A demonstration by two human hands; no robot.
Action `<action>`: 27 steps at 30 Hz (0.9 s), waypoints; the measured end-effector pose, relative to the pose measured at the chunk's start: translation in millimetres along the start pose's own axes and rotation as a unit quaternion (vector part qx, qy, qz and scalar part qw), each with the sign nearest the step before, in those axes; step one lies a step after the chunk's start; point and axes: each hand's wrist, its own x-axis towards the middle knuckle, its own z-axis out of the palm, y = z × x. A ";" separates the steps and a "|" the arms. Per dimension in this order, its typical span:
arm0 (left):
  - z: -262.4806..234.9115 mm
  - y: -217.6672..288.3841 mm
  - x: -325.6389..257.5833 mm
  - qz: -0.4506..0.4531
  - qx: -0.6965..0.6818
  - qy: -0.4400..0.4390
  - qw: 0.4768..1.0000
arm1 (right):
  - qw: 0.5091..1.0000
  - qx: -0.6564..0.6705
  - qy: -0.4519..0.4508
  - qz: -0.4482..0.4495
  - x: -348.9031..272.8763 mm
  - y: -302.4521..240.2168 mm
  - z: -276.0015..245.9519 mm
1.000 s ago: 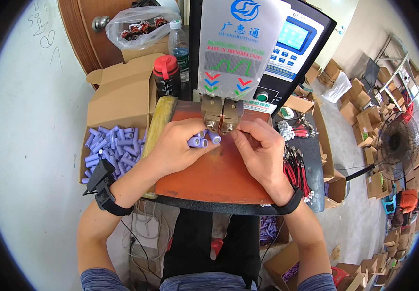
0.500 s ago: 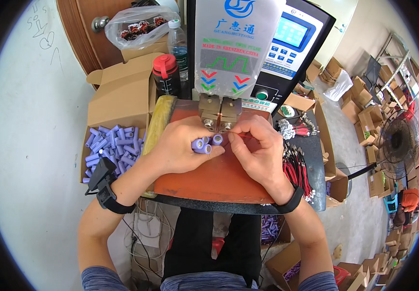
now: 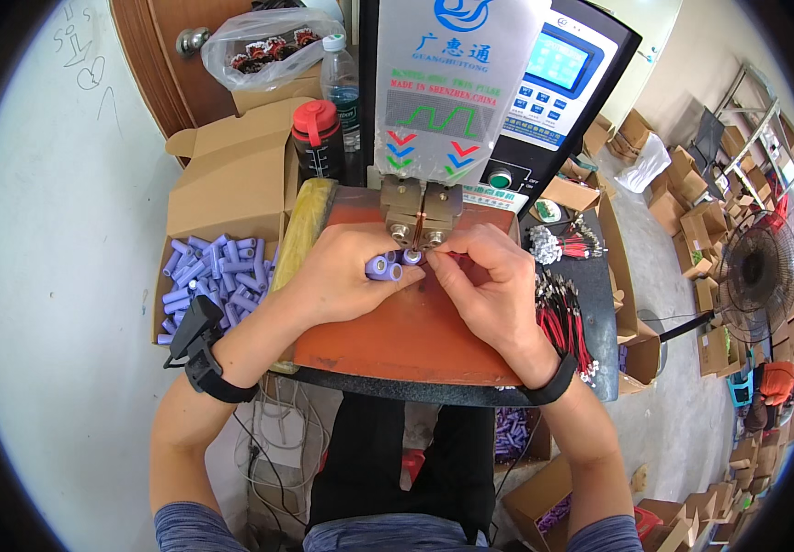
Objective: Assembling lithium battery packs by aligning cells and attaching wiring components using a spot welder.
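**Cells held under the welder head; box of loose cells not yet emptied**

Progress, judged from how things lie: the left hand (image 3: 346,276) holds a small cluster of purple cylindrical cells (image 3: 389,266) with their round ends turned toward the right, just beneath the brass electrode block (image 3: 420,212) of the spot welder (image 3: 470,101). The cells sit at the far middle of the reddish-brown work board (image 3: 397,336), touching or nearly touching the electrode tips; contact cannot be confirmed. A cardboard box (image 3: 222,198) at the left holds many loose purple cells (image 3: 213,281), so a large share of stock appears unprocessed. Red-sleeved wire leads (image 3: 562,308) lie in a bundle at the right of the board, and more lie farther back. No finished packs can be identified on the board.

Pose: both forearms enter from the near edge and converge at the electrodes. Left-hand fingers are curled closed around the cell cluster, thumb on the near side. The right hand (image 3: 493,290) rests on the board just right of the cells, fingers drawn narrow in a pinch at the cell ends; what the pinch holds is too small to tell, possibly a thin strip. Each wrist carries a dark band.
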 end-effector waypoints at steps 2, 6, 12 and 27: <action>-1.2 0.9 -0.3 -0.003 0.004 -0.009 1.000 | 1.000 -0.007 -0.008 0.000 -0.3 -1.2 -0.8; -2.7 2.0 0.2 -0.025 0.017 -0.028 0.999 | 1.000 -0.020 -0.015 -0.005 -0.3 -0.6 -0.9; 0.1 -0.8 0.7 0.008 0.008 -0.001 1.000 | 1.000 -0.022 -0.012 -0.012 -0.1 -1.6 0.9; 1.9 -4.0 -0.1 -0.006 -0.011 -0.013 1.000 | 0.999 -0.028 -0.014 -0.007 -2.7 1.3 1.6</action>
